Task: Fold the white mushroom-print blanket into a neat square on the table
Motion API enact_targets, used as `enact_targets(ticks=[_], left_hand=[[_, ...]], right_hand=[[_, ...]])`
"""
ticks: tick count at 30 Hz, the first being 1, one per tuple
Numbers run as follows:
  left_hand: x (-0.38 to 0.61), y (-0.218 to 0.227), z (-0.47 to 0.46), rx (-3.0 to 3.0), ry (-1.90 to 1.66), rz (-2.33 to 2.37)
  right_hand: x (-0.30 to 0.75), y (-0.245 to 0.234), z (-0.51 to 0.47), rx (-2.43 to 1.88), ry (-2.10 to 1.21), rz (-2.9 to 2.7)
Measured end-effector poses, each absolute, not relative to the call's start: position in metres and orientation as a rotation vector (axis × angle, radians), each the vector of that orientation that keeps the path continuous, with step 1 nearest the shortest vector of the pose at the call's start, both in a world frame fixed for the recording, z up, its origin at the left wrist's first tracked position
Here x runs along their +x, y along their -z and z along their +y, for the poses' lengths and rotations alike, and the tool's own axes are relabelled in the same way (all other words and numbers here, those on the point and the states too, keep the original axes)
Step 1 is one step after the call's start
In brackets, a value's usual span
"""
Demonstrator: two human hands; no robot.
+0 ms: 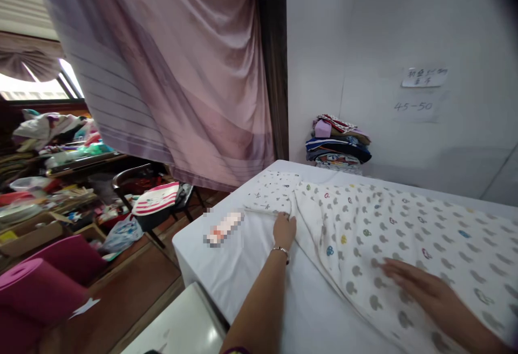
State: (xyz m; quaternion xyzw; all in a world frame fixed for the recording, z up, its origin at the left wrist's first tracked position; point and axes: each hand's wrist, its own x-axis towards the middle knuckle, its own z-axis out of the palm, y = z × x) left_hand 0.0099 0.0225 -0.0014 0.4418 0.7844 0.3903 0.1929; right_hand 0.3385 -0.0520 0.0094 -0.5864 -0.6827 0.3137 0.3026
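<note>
A white cloth with grey mushrooms and small coloured prints [364, 224] spreads over the right part of the white-covered table. Its far-left end is turned over, next to a white piece with a smaller print [271, 189]. My left hand [284, 230], with a bracelet at the wrist, is closed at the near edge where the two prints meet; its fingertips are partly hidden by the fabric. Over the middle of the mushroom-print cloth, my right hand [416, 286] is stretched out flat with its fingers straight, somewhat blurred by motion.
A blurred-out item [222, 229] lies at the table's left. Folded fabrics [338, 141] are stacked by the wall at the back. A pink curtain [202, 73] hangs behind. On the left stand a chair [154, 203], pink rolls [40, 289] and cluttered boxes; a pale stool [178, 324] is in front.
</note>
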Motion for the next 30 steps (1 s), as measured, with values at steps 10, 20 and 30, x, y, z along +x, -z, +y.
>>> enact_targets(ticks=[10,20,30], left_hand=[[0.008,0.024,0.029,1.245,-1.399,1.838],[0.013,0.017,0.035,0.711,-1.655,0.735],[0.013,0.006,0.04,0.459,-1.756,0.71]], right_hand=[[0.167,-0.01,0.024,-1.501,-1.516,-1.465],[0.149,0.002,0.06,-1.51,-1.234,-1.5],[0.128,-0.006,0.068,-1.131,-0.878,-1.798]])
